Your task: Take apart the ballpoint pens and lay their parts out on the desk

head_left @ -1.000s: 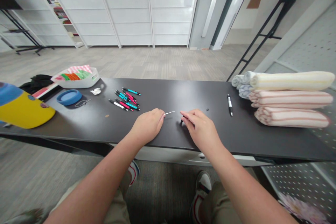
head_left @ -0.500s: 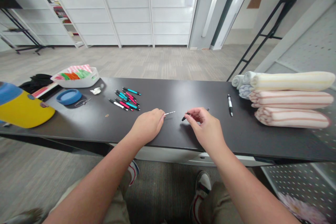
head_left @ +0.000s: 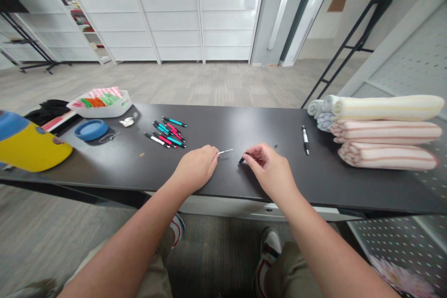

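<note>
Near the front of the dark table, my left hand [head_left: 196, 166] is closed round a thin, pale pen refill [head_left: 225, 151]; its narrow end sticks out to the right, the rest hidden in my fingers. Facing it across a small gap, my right hand [head_left: 274, 167] pinches a black pen piece [head_left: 241, 160] between thumb and fingertips, its dark end pointing down to the left. Just beyond my right hand lies a tiny dark part [head_left: 275, 145], too small to make out. Farther right rests a silver and black pen [head_left: 305, 140].
A pile of turquoise, red and white pens [head_left: 167, 132] lies left of my hands. Farther left are a blue ring-shaped lid [head_left: 91, 129], a white basket [head_left: 104, 111] and a yellow and blue object [head_left: 31, 144]. Rolled striped towels [head_left: 387, 131] are stacked at the right.
My right hand has shifted slightly left with the black pen piece, which now shows less beyond the fingers. My left hand stays nearly still with the refill.
</note>
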Demonstrator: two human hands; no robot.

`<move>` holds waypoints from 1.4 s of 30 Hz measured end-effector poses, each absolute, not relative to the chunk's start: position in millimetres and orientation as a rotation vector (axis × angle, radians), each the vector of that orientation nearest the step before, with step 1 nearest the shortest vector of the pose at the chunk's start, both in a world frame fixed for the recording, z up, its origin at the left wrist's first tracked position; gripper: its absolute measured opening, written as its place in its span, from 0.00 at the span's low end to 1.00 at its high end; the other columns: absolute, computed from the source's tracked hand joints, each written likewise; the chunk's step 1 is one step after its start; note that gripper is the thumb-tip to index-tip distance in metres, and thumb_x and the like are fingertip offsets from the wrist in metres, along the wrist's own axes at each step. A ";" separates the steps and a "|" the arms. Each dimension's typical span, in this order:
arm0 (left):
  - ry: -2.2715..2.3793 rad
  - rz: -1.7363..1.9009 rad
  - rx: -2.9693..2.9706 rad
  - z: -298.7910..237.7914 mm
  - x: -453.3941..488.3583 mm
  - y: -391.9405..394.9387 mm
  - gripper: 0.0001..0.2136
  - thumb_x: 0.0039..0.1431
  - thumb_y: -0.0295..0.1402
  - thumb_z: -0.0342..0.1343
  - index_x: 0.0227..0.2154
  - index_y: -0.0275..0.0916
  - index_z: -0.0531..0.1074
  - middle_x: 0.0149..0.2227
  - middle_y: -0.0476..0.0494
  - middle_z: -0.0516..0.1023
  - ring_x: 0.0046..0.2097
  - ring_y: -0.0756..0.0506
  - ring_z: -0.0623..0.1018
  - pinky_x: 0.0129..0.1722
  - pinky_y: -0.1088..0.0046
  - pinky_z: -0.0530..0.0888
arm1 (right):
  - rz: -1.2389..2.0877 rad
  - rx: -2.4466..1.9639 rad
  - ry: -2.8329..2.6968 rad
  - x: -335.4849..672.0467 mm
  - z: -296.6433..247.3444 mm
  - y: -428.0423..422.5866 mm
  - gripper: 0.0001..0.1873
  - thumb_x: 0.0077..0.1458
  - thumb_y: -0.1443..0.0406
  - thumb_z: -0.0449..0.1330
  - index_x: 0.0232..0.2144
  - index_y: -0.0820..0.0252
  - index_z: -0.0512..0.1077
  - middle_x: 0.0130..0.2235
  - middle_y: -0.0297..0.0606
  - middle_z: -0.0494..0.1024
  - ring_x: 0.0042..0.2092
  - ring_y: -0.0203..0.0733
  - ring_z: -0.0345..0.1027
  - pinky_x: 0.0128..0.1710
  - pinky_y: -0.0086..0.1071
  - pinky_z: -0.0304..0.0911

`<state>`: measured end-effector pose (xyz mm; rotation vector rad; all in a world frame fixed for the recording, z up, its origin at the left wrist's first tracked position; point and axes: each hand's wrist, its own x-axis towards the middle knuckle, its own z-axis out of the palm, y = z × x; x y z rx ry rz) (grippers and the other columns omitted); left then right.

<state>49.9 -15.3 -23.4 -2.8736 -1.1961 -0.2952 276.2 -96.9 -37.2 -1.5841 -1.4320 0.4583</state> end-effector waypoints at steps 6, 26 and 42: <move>-1.192 -0.315 -2.883 -24.3 49.6 -14.4 0.15 0.77 0.36 0.41 0.45 0.40 0.72 0.42 0.42 0.78 0.44 0.42 0.80 0.43 0.67 0.73 | 0.523 -1.586 -1.341 284.3 -42.5 -94.5 0.10 0.61 0.56 0.64 0.41 0.54 0.79 0.39 0.37 0.84 0.39 0.44 0.79 0.42 0.37 0.71; -1.172 -0.302 -2.900 -23.7 48.7 -14.9 0.15 0.77 0.36 0.41 0.44 0.40 0.74 0.41 0.42 0.78 0.43 0.42 0.80 0.44 0.66 0.73 | -0.242 -2.091 -1.558 291.7 -40.1 -96.2 0.04 0.62 0.62 0.61 0.37 0.55 0.75 0.39 0.41 0.79 0.34 0.45 0.71 0.31 0.36 0.57; -0.876 -0.284 -3.063 -21.5 48.4 -18.2 0.14 0.77 0.37 0.43 0.49 0.45 0.75 0.42 0.46 0.79 0.45 0.44 0.80 0.44 0.69 0.73 | -0.101 -1.421 -2.099 280.0 -40.3 -98.1 0.09 0.68 0.62 0.61 0.45 0.53 0.81 0.54 0.45 0.76 0.47 0.48 0.71 0.52 0.45 0.68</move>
